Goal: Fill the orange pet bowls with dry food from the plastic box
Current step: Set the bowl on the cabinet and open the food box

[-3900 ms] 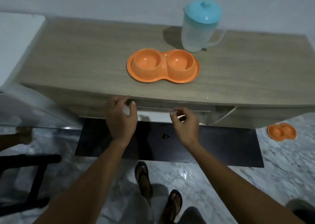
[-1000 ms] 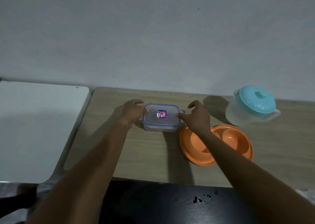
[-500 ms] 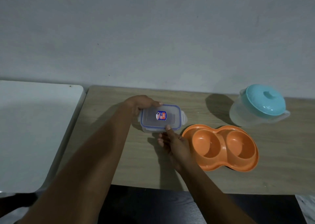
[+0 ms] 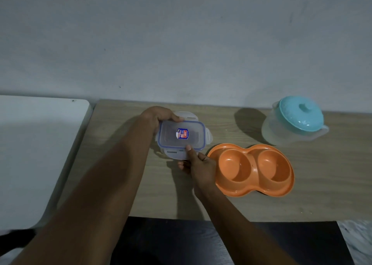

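The left hand grips the plastic box; the right hand pinches its front clip. Better to lift each clip gently while keeping the box flat on the table.

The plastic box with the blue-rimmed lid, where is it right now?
In the head view the plastic box sits on the wooden tabletop, left of the orange double bowl, held between the left hand and right hand.
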